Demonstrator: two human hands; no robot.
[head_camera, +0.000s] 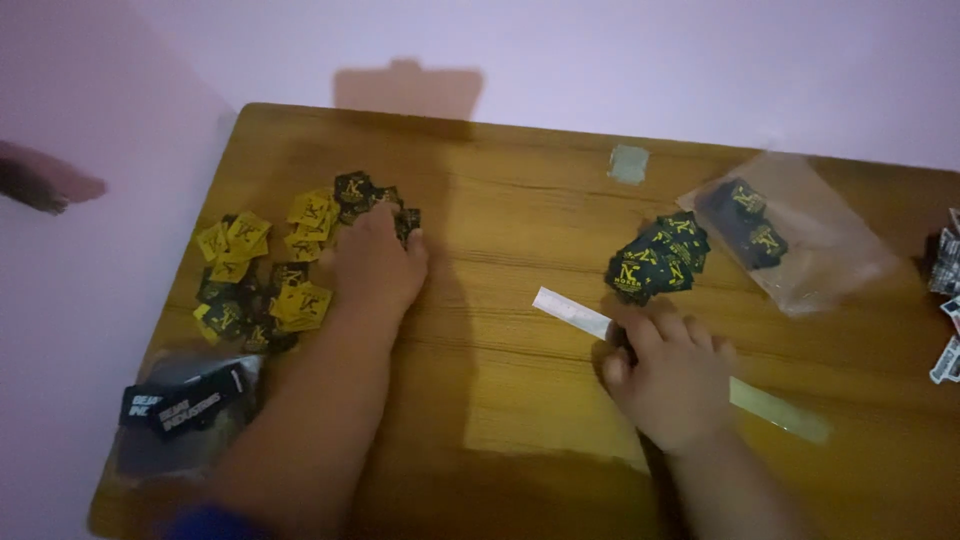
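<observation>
Our two hands rest on a wooden counter among small black and yellow tags.

The pile of black and yellow tags (265, 270) lies by the counter's left edge, and our left hand (375, 265) lies flat and spread with its fingertips touching the pile's right side. Our right hand (672, 375) presses, fingers curled, on a long pale paper strip (575, 312) that runs diagonally beneath it; whether it pinches anything we cannot tell. Just above that hand sits a smaller stack of dark tags (660, 258). Between our hands the counter (500, 250) lies bare. A clear plastic bag (800, 235) near the right edge holds a few dark tags; another bag (185, 410) at the front left corner holds black labels.
</observation>
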